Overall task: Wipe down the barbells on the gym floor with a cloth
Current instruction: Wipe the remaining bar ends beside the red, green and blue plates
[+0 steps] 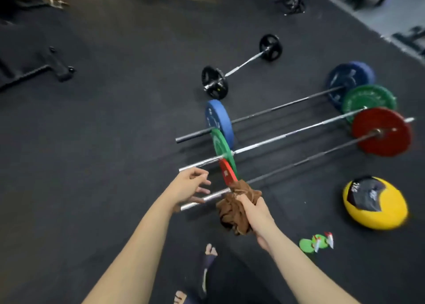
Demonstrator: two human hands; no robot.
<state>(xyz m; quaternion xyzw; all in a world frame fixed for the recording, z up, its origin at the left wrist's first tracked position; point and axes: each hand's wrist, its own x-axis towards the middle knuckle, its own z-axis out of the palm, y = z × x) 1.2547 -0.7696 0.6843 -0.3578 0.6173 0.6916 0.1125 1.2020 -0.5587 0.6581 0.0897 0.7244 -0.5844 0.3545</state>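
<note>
Gym floor (103,142) of dark rubber carries three long barbells side by side: blue-plated barbell (276,109) farthest, green-plated barbell (287,134) in the middle, red-plated barbell (310,159) nearest. A short black-plated barbell (243,65) lies beyond them. A yellow medicine ball (381,214) sits to the right. The right grip (257,211) clenches a bunched brown cloth (232,211) against the nearest bar's chrome sleeve, just beside its red plate. The left grip (190,184), fingers loose and released, hangs at that sleeve's end.

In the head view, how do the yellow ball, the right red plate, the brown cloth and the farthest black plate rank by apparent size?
1. yellow ball and right red plate, too alike to rank
2. brown cloth
3. farthest black plate, small partly through distance
</note>
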